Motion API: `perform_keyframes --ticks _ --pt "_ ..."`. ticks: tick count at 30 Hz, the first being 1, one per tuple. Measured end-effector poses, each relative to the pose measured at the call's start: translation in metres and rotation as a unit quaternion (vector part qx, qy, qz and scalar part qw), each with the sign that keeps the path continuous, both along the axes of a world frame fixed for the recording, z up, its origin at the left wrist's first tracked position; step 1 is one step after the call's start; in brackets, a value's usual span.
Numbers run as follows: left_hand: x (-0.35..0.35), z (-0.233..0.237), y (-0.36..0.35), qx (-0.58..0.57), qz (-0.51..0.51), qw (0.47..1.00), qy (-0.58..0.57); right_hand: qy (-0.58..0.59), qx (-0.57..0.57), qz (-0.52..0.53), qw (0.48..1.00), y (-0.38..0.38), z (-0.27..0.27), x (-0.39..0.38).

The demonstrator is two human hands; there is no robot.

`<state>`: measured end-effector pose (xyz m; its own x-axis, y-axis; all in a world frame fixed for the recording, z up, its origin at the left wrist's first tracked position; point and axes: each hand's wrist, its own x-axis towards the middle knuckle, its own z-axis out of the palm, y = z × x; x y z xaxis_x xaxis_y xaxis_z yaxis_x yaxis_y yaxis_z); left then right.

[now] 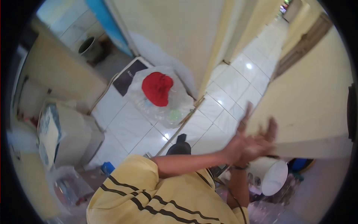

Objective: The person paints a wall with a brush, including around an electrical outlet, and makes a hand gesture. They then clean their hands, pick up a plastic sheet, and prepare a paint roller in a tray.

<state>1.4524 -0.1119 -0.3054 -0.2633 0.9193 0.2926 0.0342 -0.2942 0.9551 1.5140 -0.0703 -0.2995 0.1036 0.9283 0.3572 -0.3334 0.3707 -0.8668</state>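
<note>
My left hand [236, 143] reaches across my body to the right, its fingers apart and blurred by motion. Against it, overlapping at the palm and wrist, is my right hand [261, 143], fingers spread and also smeared. A dark band circles the right wrist. I see nothing held in either hand; where one hand ends and the other begins is hard to make out. Below and to the right of them lies a white bucket [274, 175] with its mouth turned sideways. A red cloth [158, 89] rests on a clear plastic bag [140, 87] on the floor, farther left.
A pale plastic-like bin or box [74, 134] stands at the left. Behind the bag lies a dark flat panel [128, 77]. A dark pot [89, 48] sits in the doorway at upper left. The tiled corridor [257, 63] runs along a cream wall [313, 100].
</note>
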Motion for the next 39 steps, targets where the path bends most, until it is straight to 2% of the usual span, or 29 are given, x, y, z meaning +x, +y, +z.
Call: perform_keyframes --ticks 1,3,6,10,13,17,19,21,22,23,25,28,30,32,33,34,37,39 --pt "-0.013 0.001 -0.005 0.042 0.038 0.998 -0.039 0.026 -0.006 0.137 0.990 0.003 -0.007 -0.022" --pt "-0.045 0.002 -0.017 0.088 0.094 0.990 -0.061 -0.102 0.055 0.101 0.988 -0.004 -0.012 -0.063" --pt "-0.089 -0.014 -0.046 0.072 0.146 0.986 -0.041 -0.132 -0.007 0.217 0.967 -0.032 -0.018 -0.114" --pt "-0.149 -0.033 -0.076 0.063 0.196 0.976 -0.064 -0.156 0.016 0.312 0.937 -0.039 -0.031 -0.169" --pt "-0.206 -0.033 -0.087 0.041 0.286 0.943 -0.165 -0.165 0.007 0.332 0.929 -0.010 -0.022 -0.197" --pt "-0.268 -0.035 -0.095 0.083 0.337 0.930 -0.117 -0.149 -0.037 0.399 0.904 0.003 -0.035 -0.243" --pt "-0.275 -0.049 -0.086 0.068 0.345 0.930 -0.104 -0.164 -0.017 0.478 0.863 -0.019 -0.079 -0.273" --pt "-0.259 -0.062 -0.088 -0.004 0.344 0.936 -0.070 -0.081 -0.190 0.586 0.783 -0.071 -0.089 -0.295" --pt "-0.265 -0.075 -0.096 -0.030 0.357 0.932 -0.061 -0.052 -0.130 0.625 0.768 -0.080 -0.081 -0.308" --pt "-0.272 -0.089 -0.103 -0.055 0.370 0.926 -0.052 -0.131 -0.081 0.637 0.755 -0.081 -0.098 -0.315" --pt "-0.279 -0.120 -0.118 -0.101 0.430 0.892 -0.093 -0.282 0.019 0.650 0.706 -0.077 -0.161 -0.321" --pt "-0.269 -0.154 -0.170 -0.221 0.509 0.824 -0.115 -0.533 0.034 0.588 0.607 -0.060 -0.234 -0.370" --pt "-0.254 -0.178 -0.208 -0.301 0.566 0.756 -0.132 -0.595 0.185 0.493 0.607 -0.036 -0.309 -0.416" --pt "-0.217 -0.198 -0.251 -0.346 0.579 0.702 -0.228 -0.639 0.293 0.421 0.574 -0.022 -0.338 -0.463" --pt "-0.204 -0.186 -0.262 -0.357 0.601 0.657 -0.282 -0.693 0.299 0.396 0.524 -0.022 -0.336 -0.484" --pt "-0.183 -0.190 -0.276 -0.336 0.631 0.623 -0.318 -0.754 0.305 0.366 0.452 -0.028 -0.321 -0.502" --pt "-0.137 -0.175 -0.299 -0.409 0.664 0.538 -0.321 -0.789 0.311 0.364 0.385 -0.035 -0.329 -0.534" --pt "-0.115 -0.165 -0.302 -0.410 0.678 0.502 -0.347 -0.791 0.298 0.386 0.368 -0.031 -0.371 -0.535"
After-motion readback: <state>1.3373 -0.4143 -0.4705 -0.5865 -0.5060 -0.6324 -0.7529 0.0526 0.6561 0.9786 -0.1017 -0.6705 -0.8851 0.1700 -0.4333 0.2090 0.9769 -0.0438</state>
